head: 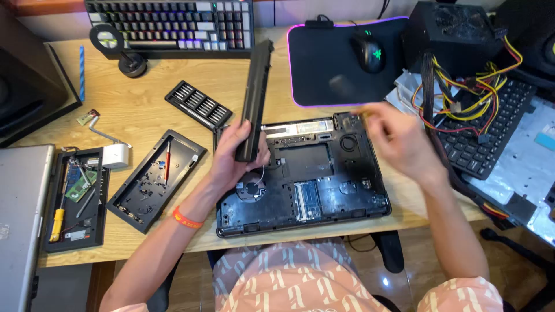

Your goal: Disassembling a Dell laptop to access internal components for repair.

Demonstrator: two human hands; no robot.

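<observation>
My left hand (pixel 236 155) grips the lower end of a long black laptop battery (pixel 255 92) and holds it upright above the desk. Below it lies an upturned black laptop base (pixel 324 193) with its covers off, showing a fan, a memory slot and empty bays. My right hand (pixel 399 141) hovers over the laptop's far right corner, blurred by motion; its fingers are bent and whether it holds anything I cannot tell. An orange band sits on my left wrist.
A screwdriver bit case (pixel 198 104) and black trays (pixel 155 179) with small parts lie to the left. A silver laptop (pixel 20 225) sits at far left. Behind are a keyboard (pixel 173 23), mouse pad (pixel 341 63) with mouse (pixel 370 53), and a power supply (pixel 451 34) with coloured wires.
</observation>
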